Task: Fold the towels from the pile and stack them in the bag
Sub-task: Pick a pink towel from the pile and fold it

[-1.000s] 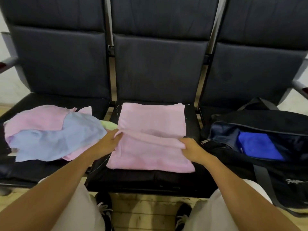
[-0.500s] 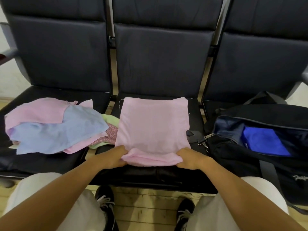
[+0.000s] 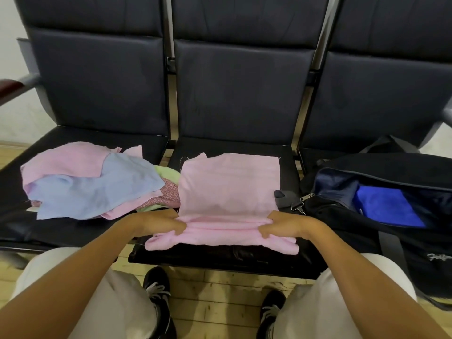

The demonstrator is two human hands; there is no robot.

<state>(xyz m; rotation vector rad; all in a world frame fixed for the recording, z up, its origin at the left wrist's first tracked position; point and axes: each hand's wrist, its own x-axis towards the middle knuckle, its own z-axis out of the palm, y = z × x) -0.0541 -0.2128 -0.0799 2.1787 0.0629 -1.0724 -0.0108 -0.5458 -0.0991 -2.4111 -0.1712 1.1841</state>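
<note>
Both hands are on the pink towel (image 3: 228,189), which lies on the middle seat (image 3: 234,146) of a row of dark chairs. The left hand (image 3: 156,221) grips the towel's near-left edge, fingers curled round a bunched fold of cloth. The right hand (image 3: 285,223) does the same at the near-right edge, fingers curled under and pinching the fold. Between the two hands the fold runs left to right as a thick pink ridge, and a lower layer of the towel spills out beneath it toward the near edge of the seat. The far part of the towel lies flat.

On the left seat sits the pile (image 3: 90,182): a light blue towel (image 3: 97,192) on top, pink cloths under it, and a green one and a patterned one poking out on the right, just beside the pink towel. On the right seat lies the dark bag (image 3: 391,167), unzipped, with a folded blue towel (image 3: 389,206) inside it. Below, two dark shoes rest on a wooden floor (image 3: 215,302).
</note>
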